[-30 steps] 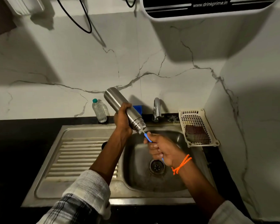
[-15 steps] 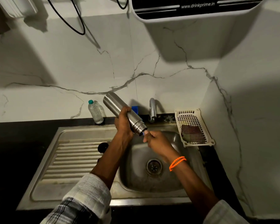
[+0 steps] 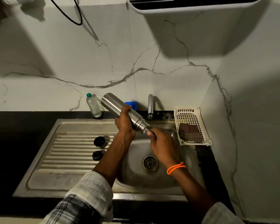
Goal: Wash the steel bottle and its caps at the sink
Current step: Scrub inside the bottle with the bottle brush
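My left hand (image 3: 124, 122) grips the steel bottle (image 3: 113, 103) around its middle, holding it tilted over the sink basin (image 3: 136, 175) with its mouth pointing down to the right. My right hand (image 3: 162, 145) is curled round a brush handle pushed into the bottle's mouth; the handle is almost wholly hidden by my fingers. Two dark caps lie on the ribbed drainboard: one cap (image 3: 99, 141) further back, the other cap (image 3: 97, 155) nearer me.
The tap (image 3: 150, 105) stands behind the basin. A clear plastic bottle (image 3: 94, 105) with a green lid and a blue object (image 3: 131, 104) stand against the wall. A white basket (image 3: 191, 125) holding a scrub pad sits right of the sink. Black counter surrounds the sink.
My right hand has moved up to the bottle's mouth, pushing the blue brush handle in until it is hidden. The bottle has dropped a little lower over the basin.
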